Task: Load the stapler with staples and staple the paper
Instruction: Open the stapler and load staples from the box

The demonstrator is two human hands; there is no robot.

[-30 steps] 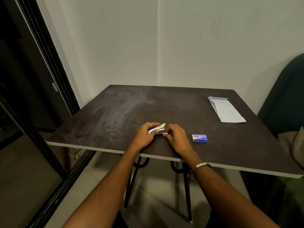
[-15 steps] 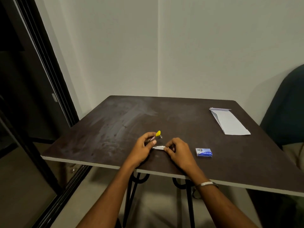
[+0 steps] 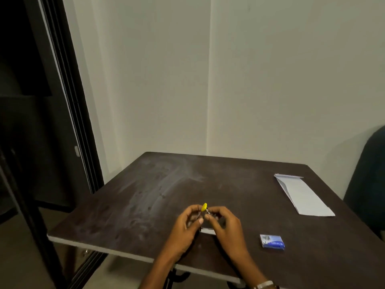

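Observation:
A small yellow and silver stapler (image 3: 204, 207) stands hinged open near the table's front edge, its yellow top raised and its silver base (image 3: 208, 231) flat on the table. My left hand (image 3: 185, 228) grips the stapler from the left. My right hand (image 3: 225, 224) pinches the raised part from the right with thumb and fingertips. A small blue staple box (image 3: 272, 242) lies to the right of my hands. The folded white paper (image 3: 302, 195) lies further back on the right.
The dark square table (image 3: 145, 195) stands in a corner between two pale walls. A dark sliding door frame (image 3: 68, 113) runs along the left. A dark chair back (image 3: 366, 176) stands at the right edge.
The stapler went from closed between both hands to hinged open with the yellow top up. My right hand moved from the base up to the raised part. The camera tilted upward.

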